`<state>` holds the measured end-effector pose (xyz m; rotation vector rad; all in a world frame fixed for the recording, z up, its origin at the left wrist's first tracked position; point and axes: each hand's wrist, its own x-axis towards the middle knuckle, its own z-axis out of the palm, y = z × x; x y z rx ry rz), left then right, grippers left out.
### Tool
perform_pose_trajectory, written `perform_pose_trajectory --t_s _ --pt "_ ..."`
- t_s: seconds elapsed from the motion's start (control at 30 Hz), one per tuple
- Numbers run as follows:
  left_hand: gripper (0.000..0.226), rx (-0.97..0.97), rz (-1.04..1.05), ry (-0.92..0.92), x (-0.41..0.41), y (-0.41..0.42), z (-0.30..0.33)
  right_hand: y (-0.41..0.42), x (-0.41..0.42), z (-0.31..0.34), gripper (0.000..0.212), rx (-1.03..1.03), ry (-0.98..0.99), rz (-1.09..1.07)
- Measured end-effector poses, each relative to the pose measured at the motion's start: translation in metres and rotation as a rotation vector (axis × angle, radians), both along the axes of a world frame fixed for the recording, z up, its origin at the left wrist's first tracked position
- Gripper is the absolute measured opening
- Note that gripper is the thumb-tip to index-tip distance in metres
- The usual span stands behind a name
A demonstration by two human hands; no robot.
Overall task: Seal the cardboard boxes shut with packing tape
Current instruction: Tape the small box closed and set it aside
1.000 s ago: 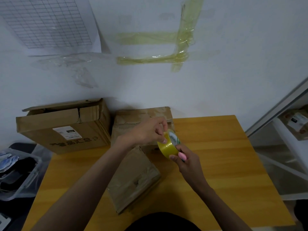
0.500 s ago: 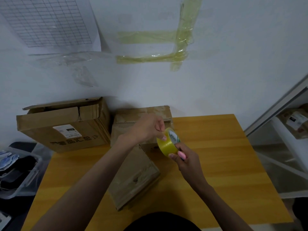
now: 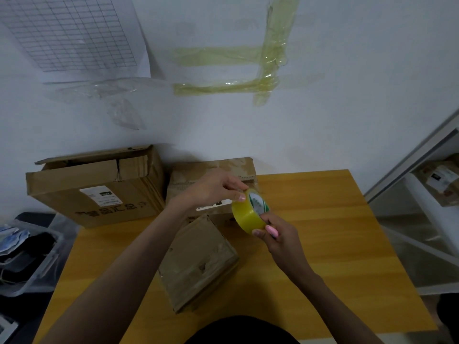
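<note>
While the tape roll (image 3: 249,211) is held above the desk (image 3: 323,232) by the right hand (image 3: 278,240), its rim is pinched by the left hand (image 3: 218,189). Little has shifted since a second ago: no strip is yet drawn, so the small box (image 3: 198,264) below is judged still unsealed.

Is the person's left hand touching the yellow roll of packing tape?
Touching: the head view shows the left hand pinching the top edge of the yellow roll of packing tape.

**One head camera, looking forward and down**

A single wide-angle view from the person's head faces the wall (image 3: 347,108) and tilts down onto the table (image 3: 323,244), close above both forearms at the frame's lower centre.
</note>
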<state>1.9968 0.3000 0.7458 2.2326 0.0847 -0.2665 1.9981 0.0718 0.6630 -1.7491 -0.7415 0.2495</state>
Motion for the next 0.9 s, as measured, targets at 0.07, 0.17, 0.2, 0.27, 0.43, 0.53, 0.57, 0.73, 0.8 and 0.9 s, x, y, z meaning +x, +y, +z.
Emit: perform_pose_trajectory --t_s 0.07,0.17,0.2,0.27,0.43,0.53,0.57,0.73,0.8,0.9 --pt "0.025 0.010 0.037 -0.037 -0.001 -0.001 -0.001 0.001 0.000 -0.002 0.004 -0.003 -0.022 -0.009" --pt "0.021 0.002 0.111 -0.075 -0.001 -0.005 -0.003 0.002 0.000 -0.005 0.004 -0.007 -0.026 -0.026" --pt "0.020 0.003 0.125 -0.084 -0.001 -0.006 -0.003 0.002 0.001 -0.006 0.004 -0.008 -0.027 -0.031" --pt "0.018 0.006 0.143 -0.110 -0.003 -0.010 -0.003 0.002 0.002 -0.007 0.004 -0.010 -0.028 -0.042" --pt "0.022 0.028 0.209 -0.183 -0.008 -0.028 -0.004 0.003 0.006 -0.007 0.007 -0.009 -0.034 -0.084" --pt "0.022 -0.027 0.230 -0.180 -0.007 -0.032 -0.006 0.003 0.009 -0.006 0.006 -0.015 -0.038 -0.100" --pt "0.023 -0.050 0.241 -0.168 -0.007 -0.032 -0.008 0.004 0.010 -0.005 0.007 -0.015 -0.042 -0.100" --pt "0.037 -0.179 0.333 -0.146 -0.006 -0.049 -0.015 0.008 0.012 -0.004 0.009 -0.001 -0.065 -0.122" --pt "0.031 -0.167 0.373 -0.141 -0.006 -0.057 -0.016 0.011 0.010 -0.004 0.019 0.006 -0.078 -0.146" --pt "0.023 -0.111 0.439 -0.161 -0.003 -0.068 -0.019 0.014 0.008 -0.003 0.016 0.012 -0.091 -0.160"
